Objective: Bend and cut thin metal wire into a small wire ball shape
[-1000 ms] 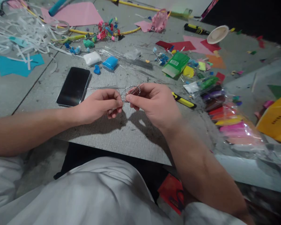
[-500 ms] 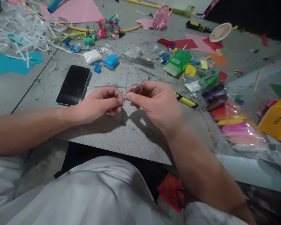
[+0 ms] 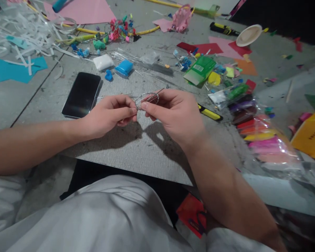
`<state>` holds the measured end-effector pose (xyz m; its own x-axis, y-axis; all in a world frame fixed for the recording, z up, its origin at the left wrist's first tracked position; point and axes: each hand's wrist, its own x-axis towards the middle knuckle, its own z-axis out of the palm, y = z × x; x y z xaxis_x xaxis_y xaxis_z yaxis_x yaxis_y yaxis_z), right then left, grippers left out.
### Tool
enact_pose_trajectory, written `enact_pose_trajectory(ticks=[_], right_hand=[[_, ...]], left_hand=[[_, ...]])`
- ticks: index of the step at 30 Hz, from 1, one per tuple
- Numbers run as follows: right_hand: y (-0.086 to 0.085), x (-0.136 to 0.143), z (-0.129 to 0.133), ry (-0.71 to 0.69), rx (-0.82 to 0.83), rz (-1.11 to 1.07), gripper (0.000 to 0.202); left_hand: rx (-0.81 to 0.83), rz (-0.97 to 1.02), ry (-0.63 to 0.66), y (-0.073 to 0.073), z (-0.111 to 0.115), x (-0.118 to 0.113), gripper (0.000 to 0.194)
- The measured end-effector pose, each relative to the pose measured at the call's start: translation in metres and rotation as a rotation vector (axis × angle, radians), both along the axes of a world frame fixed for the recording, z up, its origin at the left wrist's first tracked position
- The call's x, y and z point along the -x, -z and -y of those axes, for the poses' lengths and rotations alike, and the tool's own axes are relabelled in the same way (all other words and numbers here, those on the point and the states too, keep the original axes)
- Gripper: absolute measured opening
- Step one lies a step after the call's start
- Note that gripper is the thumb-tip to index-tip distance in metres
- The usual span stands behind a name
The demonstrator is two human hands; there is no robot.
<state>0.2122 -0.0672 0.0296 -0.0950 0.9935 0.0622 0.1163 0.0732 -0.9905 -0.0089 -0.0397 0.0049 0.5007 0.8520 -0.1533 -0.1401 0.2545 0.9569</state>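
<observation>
A: Item one, lower centre: what is lying nearest?
B: The tabletop (image 3: 115,148), its near part carrying the shadows of both hands.

A: Item two, centre?
B: Left hand (image 3: 101,115), its fingers (image 3: 128,112) pinching narrowly at the left side of a silvery wire ring (image 3: 149,93). Right hand (image 3: 180,117), its fingers (image 3: 152,109) closing on the ring's lower part, a thin straight end sticking out above.

A: Handling note?
B: In my judgement, good work is calling for a light, close pinch from both sides, the left steadying while the right is guiding the wire, so the loop isn't flattening or kinking.

A: Flanking items?
B: Phone (image 3: 82,94), lying left of centre; yellow-and-black cutter (image 3: 210,113), lying right of centre, partly hiding behind the right hand.

A: Farther, upper centre?
B: Blue packet (image 3: 124,68), white packet (image 3: 103,62), and loose straight wires (image 3: 149,66) lying beside them.
</observation>
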Motion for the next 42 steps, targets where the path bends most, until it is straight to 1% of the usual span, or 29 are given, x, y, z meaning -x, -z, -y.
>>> enact_pose_trajectory(ticks=[6, 10, 13, 15, 17, 19, 22, 24, 27, 29, 30, 31, 33, 35, 36, 39, 42], right_hand=[[-0.001, 0.002, 0.002, 0.016, -0.012, -0.020, 0.022], [-0.004, -0.002, 0.003, 0.034, -0.074, -0.023, 0.012], [-0.010, -0.017, 0.003, 0.138, -0.112, -0.054, 0.013], [-0.014, -0.032, 0.001, 0.206, -0.095, -0.064, 0.016], [-0.017, -0.046, -0.002, 0.154, -0.033, -0.021, 0.021], [-0.020, -0.057, -0.005, 0.111, 0.035, 0.004, 0.020], [-0.023, -0.066, -0.007, 0.155, 0.043, -0.048, 0.027], [-0.022, -0.071, -0.009, 0.157, 0.052, 0.037, 0.029], [-0.016, -0.080, -0.012, 0.038, 0.176, 0.325, 0.032], [-0.010, -0.085, -0.016, -0.029, 0.229, 0.536, 0.028], [-0.007, -0.086, -0.017, -0.027, 0.209, 0.640, 0.022], [-0.005, -0.085, -0.018, 0.011, 0.154, 0.721, 0.015], [-0.002, -0.080, -0.018, 0.112, -0.006, 0.783, 0.008], [-0.001, -0.069, -0.015, 0.156, -0.131, 0.690, 0.013], [0.000, -0.062, -0.013, 0.129, -0.147, 0.610, 0.018], [0.004, -0.039, -0.005, 0.029, -0.044, 0.360, 0.034], [0.008, -0.021, 0.002, 0.033, -0.005, 0.179, 0.039]], left_hand=[[-0.056, -0.040, -0.071, -0.001, 0.001, -0.001, 0.028], [-0.075, -0.015, -0.074, 0.000, -0.001, -0.001, 0.026], [-0.094, -0.014, -0.082, 0.000, -0.003, 0.000, 0.027], [-0.102, -0.013, -0.090, 0.000, -0.004, 0.000, 0.027], [-0.100, -0.014, -0.093, 0.000, -0.004, 0.000, 0.027], [-0.085, -0.018, -0.082, 0.000, -0.004, 0.000, 0.025], [-0.056, -0.008, -0.057, 0.000, -0.004, 0.001, 0.023], [-0.037, 0.010, -0.052, 0.001, -0.004, 0.001, 0.023], [0.017, 0.032, -0.052, 0.001, -0.003, 0.001, 0.023], [0.058, 0.039, -0.046, 0.002, -0.002, 0.002, 0.024], [0.078, 0.041, -0.041, 0.002, -0.002, 0.002, 0.025], [0.096, 0.039, -0.034, 0.002, -0.001, 0.002, 0.026], [0.125, 0.026, -0.031, 0.001, 0.000, 0.002, 0.026], [0.151, 0.006, -0.020, -0.001, 0.001, 0.002, 0.028], [0.162, -0.005, -0.012, -0.003, 0.001, 0.002, 0.029], [0.187, -0.040, 0.030, -0.006, 0.002, 0.002, 0.024], [0.175, -0.055, 0.070, -0.005, 0.001, 0.002, 0.023]])
